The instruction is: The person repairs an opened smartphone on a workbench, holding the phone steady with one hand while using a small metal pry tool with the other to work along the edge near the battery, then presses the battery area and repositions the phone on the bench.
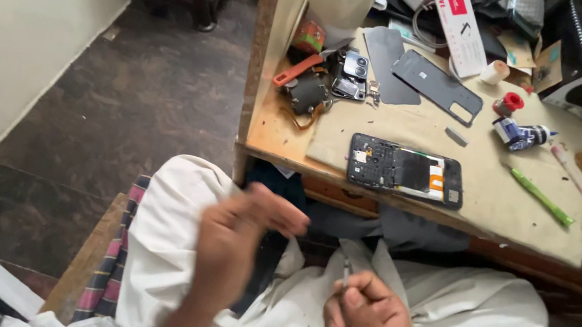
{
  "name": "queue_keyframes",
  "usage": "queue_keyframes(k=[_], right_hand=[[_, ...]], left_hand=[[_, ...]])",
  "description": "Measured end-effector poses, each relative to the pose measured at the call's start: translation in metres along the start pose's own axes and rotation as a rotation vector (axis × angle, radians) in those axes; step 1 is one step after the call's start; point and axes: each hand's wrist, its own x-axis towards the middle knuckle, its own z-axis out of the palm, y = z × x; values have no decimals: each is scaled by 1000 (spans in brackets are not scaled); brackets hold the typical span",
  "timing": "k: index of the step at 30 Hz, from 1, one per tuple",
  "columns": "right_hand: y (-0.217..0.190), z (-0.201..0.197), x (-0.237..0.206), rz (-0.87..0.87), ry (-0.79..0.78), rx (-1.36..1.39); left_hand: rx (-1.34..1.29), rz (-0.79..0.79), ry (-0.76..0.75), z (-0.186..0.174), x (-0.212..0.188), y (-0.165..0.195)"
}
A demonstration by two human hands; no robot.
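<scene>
matt wooden bench [272, 135], cloth mat [482, 172] (worn)

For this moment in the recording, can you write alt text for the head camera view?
A seated person in white clothes holds both hands over the lap: the right hand pinches a thin metal tool, and the left hand is blurred. On the workbench ahead lies an opened phone beside its back cover.
</scene>
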Motion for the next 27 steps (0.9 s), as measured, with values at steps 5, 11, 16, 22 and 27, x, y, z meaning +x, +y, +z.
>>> queue_keyframes(k=[5,11,16,22,27], right_hand=[[1,19,4,-237,121,-140],[-16,29,15,-395,122,-86],[-29,41,13,-553,113,-94],[-26,27,3,-704,66,-57],[-44,43,3,-719,95,-70]], left_hand=[[-144,-153,-405,7,-36,-60],[-27,-196,-483,25,-65,-78],[364,78,-502,34,-78,-83],[250,10,-580,38,-84,-84],[157,-153,-622,36,-98,-105]])
